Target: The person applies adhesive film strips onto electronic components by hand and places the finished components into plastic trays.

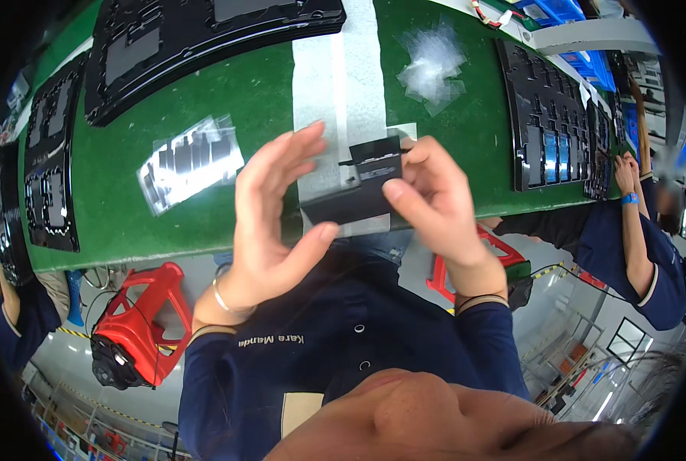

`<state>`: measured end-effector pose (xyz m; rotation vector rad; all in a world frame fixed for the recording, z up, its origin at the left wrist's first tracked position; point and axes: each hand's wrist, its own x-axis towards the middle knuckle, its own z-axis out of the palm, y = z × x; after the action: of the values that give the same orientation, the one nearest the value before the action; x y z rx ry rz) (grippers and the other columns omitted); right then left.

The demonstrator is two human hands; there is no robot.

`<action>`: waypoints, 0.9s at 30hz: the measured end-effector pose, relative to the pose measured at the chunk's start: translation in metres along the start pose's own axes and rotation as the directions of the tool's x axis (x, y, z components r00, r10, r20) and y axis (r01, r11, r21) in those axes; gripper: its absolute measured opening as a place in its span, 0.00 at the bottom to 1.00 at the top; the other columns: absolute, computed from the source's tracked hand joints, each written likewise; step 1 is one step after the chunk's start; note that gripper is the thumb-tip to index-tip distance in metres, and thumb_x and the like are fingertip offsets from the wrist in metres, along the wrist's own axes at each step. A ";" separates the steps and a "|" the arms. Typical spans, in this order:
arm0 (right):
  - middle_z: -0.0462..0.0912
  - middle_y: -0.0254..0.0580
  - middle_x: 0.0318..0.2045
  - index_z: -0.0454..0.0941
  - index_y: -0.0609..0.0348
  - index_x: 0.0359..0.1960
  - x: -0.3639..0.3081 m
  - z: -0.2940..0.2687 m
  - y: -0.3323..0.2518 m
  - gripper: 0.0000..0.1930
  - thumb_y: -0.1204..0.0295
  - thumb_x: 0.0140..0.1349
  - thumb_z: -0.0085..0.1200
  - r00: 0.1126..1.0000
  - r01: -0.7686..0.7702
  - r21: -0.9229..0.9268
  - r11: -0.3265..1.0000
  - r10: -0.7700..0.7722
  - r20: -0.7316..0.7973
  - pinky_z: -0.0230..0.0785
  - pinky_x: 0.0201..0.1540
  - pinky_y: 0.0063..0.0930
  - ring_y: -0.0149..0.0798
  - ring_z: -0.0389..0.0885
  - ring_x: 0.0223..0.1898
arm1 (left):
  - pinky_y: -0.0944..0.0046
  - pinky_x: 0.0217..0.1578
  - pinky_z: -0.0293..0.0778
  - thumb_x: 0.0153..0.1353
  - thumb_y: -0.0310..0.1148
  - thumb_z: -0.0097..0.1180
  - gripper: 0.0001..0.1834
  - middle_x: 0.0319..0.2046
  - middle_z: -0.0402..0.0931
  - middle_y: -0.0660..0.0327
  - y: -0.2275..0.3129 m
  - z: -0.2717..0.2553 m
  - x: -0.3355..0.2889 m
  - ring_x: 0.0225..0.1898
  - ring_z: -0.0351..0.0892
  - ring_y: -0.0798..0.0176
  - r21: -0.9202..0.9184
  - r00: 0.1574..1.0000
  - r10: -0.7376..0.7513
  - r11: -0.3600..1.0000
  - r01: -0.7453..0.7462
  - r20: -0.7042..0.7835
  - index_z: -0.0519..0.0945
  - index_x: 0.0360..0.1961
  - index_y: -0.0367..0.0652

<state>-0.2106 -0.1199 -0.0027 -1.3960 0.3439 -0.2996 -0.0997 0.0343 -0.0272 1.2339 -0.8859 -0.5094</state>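
Right hand [435, 201]: fingers pinch a flat black part [362, 188], frame centre.
Left hand [270, 211]: fingers spread, thumb under the part.
Surface: green table [274, 92].

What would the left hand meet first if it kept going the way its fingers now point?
Probably the pale grey strip running across the green table. The left hand is open, fingers pointing up and slightly right, beside the small black part pinched by the right hand. Depth is unclear, so it may pass above the strip.
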 end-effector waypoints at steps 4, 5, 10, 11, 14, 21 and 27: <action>0.72 0.35 0.34 0.62 0.63 0.38 -0.011 0.020 0.015 0.10 0.84 0.57 0.47 0.995 0.100 0.128 0.987 -0.103 0.016 0.69 0.37 0.18 0.24 0.72 0.37 | 0.61 0.50 0.65 0.51 0.19 0.51 0.35 0.53 0.64 0.43 -0.002 0.008 -0.003 0.49 0.70 0.57 -0.297 0.993 -0.119 0.949 0.109 -0.014 0.50 0.59 0.38; 0.69 0.35 0.34 0.62 0.61 0.38 -0.011 0.026 0.014 0.11 0.83 0.55 0.50 0.996 0.085 0.224 0.971 -0.090 0.014 0.68 0.37 0.19 0.23 0.70 0.38 | 0.64 0.48 0.67 0.52 0.19 0.50 0.32 0.46 0.71 0.46 0.000 0.010 -0.006 0.44 0.73 0.61 -0.281 0.978 -0.187 0.947 0.156 -0.089 0.52 0.58 0.37; 0.70 0.32 0.31 0.65 0.60 0.36 -0.004 0.007 0.018 0.12 0.78 0.53 0.54 0.970 0.243 0.037 0.969 -0.242 -0.030 0.61 0.33 0.15 0.22 0.67 0.30 | 0.64 0.46 0.69 0.52 0.18 0.51 0.31 0.39 0.75 0.48 0.002 0.011 -0.016 0.41 0.76 0.61 -0.297 0.978 -0.165 0.947 0.121 -0.128 0.53 0.56 0.37; 0.70 0.30 0.28 0.67 0.60 0.34 0.000 0.000 0.014 0.09 0.77 0.54 0.53 0.960 0.276 -0.095 0.956 -0.279 -0.012 0.59 0.32 0.14 0.22 0.66 0.29 | 0.66 0.46 0.68 0.52 0.18 0.51 0.30 0.40 0.75 0.50 0.004 0.013 -0.018 0.41 0.74 0.63 -0.239 0.979 -0.148 0.965 0.112 -0.137 0.54 0.56 0.37; 0.69 0.27 0.24 0.70 0.59 0.28 0.007 -0.007 -0.006 0.03 0.75 0.55 0.52 0.960 0.279 -0.310 0.909 -0.272 0.067 0.58 0.28 0.14 0.21 0.65 0.26 | 0.69 0.45 0.66 0.52 0.18 0.52 0.29 0.40 0.74 0.51 0.001 0.015 -0.020 0.40 0.74 0.65 -0.104 0.990 -0.061 0.993 0.048 -0.130 0.56 0.55 0.37; 0.69 0.35 0.16 0.72 0.60 0.23 0.061 -0.085 -0.018 0.09 0.68 0.53 0.55 0.946 0.002 -0.756 0.655 -0.247 -0.211 0.60 0.25 0.20 0.28 0.66 0.19 | 0.66 0.44 0.69 0.52 0.18 0.53 0.23 0.41 0.75 0.51 -0.002 0.010 -0.024 0.42 0.76 0.60 0.149 0.991 0.041 0.989 -0.022 -0.125 0.62 0.50 0.35; 0.73 0.32 0.19 0.74 0.61 0.24 0.054 -0.088 -0.002 0.07 0.72 0.50 0.59 0.841 0.030 -0.722 0.691 -0.408 -0.356 0.63 0.27 0.20 0.25 0.68 0.22 | 0.65 0.45 0.68 0.51 0.18 0.53 0.23 0.41 0.74 0.51 -0.006 0.009 -0.024 0.41 0.75 0.63 -0.097 0.978 -0.031 0.995 0.012 -0.204 0.62 0.49 0.37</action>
<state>-0.1974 -0.2212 -0.0164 -2.1235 0.7702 -0.8134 -0.1204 0.0452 -0.0391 1.1865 -0.6663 -0.4276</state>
